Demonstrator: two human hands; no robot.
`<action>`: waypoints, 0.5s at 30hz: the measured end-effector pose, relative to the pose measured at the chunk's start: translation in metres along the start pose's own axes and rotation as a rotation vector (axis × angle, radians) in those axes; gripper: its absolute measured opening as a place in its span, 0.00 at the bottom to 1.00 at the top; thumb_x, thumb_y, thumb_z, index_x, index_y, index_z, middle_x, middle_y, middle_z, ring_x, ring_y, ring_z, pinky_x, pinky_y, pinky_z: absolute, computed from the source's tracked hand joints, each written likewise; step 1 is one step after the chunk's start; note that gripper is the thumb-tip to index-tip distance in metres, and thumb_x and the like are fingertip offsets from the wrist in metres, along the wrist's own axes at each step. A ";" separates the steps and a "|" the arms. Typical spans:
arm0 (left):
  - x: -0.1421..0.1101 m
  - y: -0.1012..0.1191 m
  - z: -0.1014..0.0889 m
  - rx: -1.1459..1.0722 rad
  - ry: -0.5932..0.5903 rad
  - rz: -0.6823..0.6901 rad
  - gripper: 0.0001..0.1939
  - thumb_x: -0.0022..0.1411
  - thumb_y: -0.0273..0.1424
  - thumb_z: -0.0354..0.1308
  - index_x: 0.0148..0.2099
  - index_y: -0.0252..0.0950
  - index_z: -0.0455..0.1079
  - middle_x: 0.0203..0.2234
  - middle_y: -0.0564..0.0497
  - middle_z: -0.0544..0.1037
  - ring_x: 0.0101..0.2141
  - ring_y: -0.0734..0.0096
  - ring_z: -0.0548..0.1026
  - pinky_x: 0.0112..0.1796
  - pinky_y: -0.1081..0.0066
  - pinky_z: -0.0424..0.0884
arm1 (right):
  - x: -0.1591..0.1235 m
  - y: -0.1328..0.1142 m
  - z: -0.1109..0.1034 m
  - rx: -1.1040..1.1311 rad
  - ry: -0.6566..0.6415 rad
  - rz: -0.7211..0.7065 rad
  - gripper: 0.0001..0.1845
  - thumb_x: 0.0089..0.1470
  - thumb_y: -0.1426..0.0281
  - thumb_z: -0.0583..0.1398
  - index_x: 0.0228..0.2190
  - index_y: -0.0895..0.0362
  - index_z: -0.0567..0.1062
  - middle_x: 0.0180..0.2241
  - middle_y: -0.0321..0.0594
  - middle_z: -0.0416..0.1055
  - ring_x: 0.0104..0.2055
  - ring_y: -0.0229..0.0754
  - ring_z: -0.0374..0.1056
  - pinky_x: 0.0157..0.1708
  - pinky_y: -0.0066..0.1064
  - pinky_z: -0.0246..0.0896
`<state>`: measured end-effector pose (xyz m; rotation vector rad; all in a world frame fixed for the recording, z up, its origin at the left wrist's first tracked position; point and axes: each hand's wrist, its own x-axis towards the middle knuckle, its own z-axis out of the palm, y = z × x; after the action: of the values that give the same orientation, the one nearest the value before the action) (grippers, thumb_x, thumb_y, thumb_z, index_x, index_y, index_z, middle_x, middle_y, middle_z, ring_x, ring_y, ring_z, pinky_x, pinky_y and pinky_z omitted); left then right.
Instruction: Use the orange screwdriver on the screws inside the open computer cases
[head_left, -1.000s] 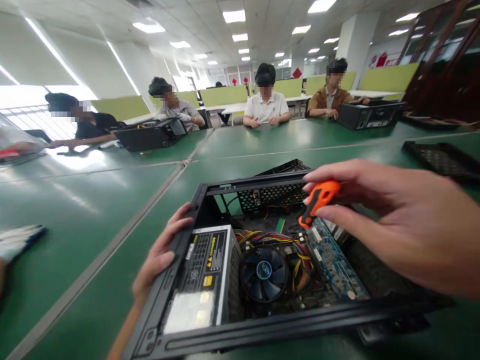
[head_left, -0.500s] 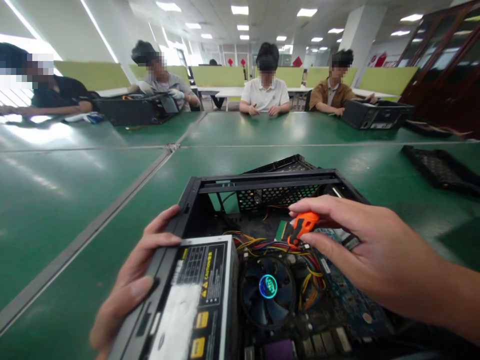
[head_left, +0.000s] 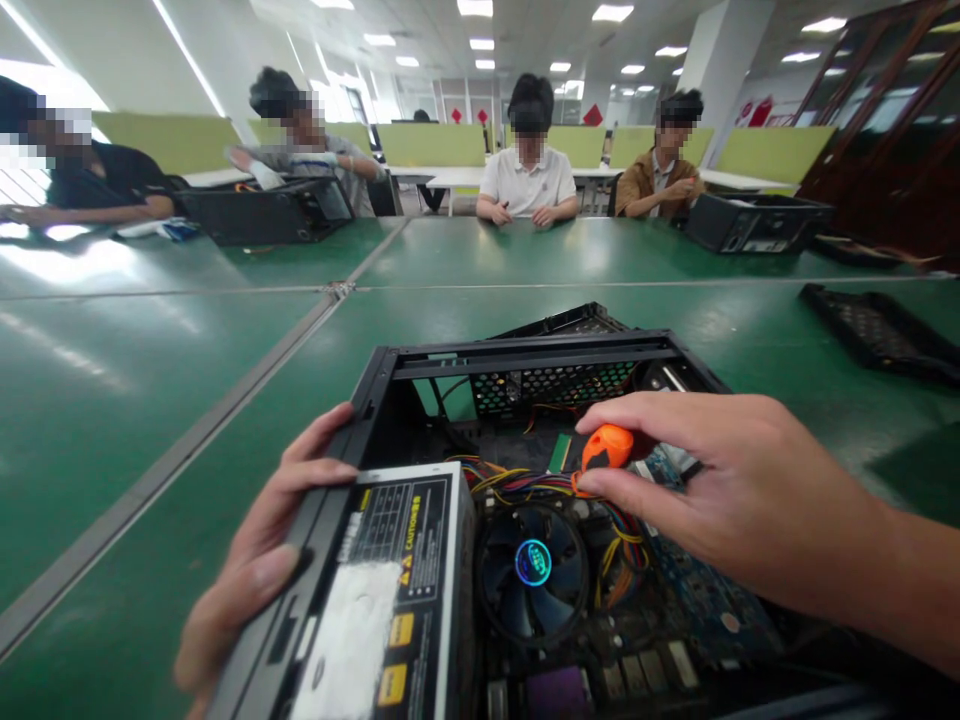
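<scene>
Orange screwdriver (head_left: 604, 449) in right hand (head_left: 720, 490) above fan (head_left: 532, 562)

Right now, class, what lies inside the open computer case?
Inside the case: a power supply, a fan, coloured wires and a blue board. The right hand hides the orange screwdriver's tip.

We see bright, even light from ceiling panels (head_left: 480, 8). Strong glare w/ blown-out window at far left; pale streaks reflect off green table (head_left: 112, 360). Soft shadow right of PC case (head_left: 525, 355). Wide-angle bend at edges: table seams curve, cabinet (head_left: 885, 110) leans. Left hand (head_left: 255, 560) smeared at bottom edge; right hand (head_left: 720, 490) fairly sharp. Faces pixelated. Fan (head_left: 532, 562) hub glows blue.
</scene>
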<state>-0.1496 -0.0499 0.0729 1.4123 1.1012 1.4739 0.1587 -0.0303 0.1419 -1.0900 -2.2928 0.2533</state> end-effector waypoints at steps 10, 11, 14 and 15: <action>0.004 -0.012 -0.016 0.028 -0.090 0.055 0.17 0.52 0.41 0.55 0.44 0.48 0.76 0.64 0.62 0.61 0.63 0.46 0.58 0.54 0.60 0.68 | -0.017 -0.013 -0.013 -0.091 0.026 -0.001 0.21 0.64 0.70 0.54 0.58 0.52 0.65 0.50 0.36 0.75 0.45 0.42 0.74 0.48 0.29 0.70; 0.002 -0.010 -0.012 0.019 -0.071 0.039 0.17 0.51 0.41 0.55 0.43 0.47 0.76 0.64 0.62 0.61 0.64 0.47 0.57 0.54 0.61 0.67 | -0.022 -0.016 -0.017 -0.079 0.025 0.022 0.21 0.64 0.69 0.54 0.58 0.49 0.65 0.48 0.34 0.75 0.43 0.42 0.75 0.46 0.28 0.71; -0.003 -0.003 -0.002 -0.016 -0.007 -0.012 0.17 0.50 0.39 0.54 0.42 0.46 0.75 0.65 0.60 0.61 0.63 0.49 0.57 0.52 0.63 0.68 | -0.037 -0.022 -0.022 -0.051 -0.061 0.018 0.22 0.63 0.68 0.56 0.57 0.45 0.64 0.47 0.32 0.76 0.40 0.42 0.76 0.40 0.26 0.74; -0.004 -0.001 0.001 -0.026 0.007 -0.020 0.17 0.50 0.39 0.54 0.42 0.45 0.75 0.65 0.60 0.60 0.63 0.50 0.58 0.51 0.64 0.68 | -0.040 -0.023 -0.021 -0.044 -0.095 0.004 0.22 0.62 0.69 0.56 0.57 0.45 0.64 0.46 0.32 0.76 0.40 0.42 0.76 0.39 0.26 0.74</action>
<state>-0.1487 -0.0532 0.0708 1.3755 1.0935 1.4751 0.1762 -0.0774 0.1512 -1.1265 -2.3910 0.2618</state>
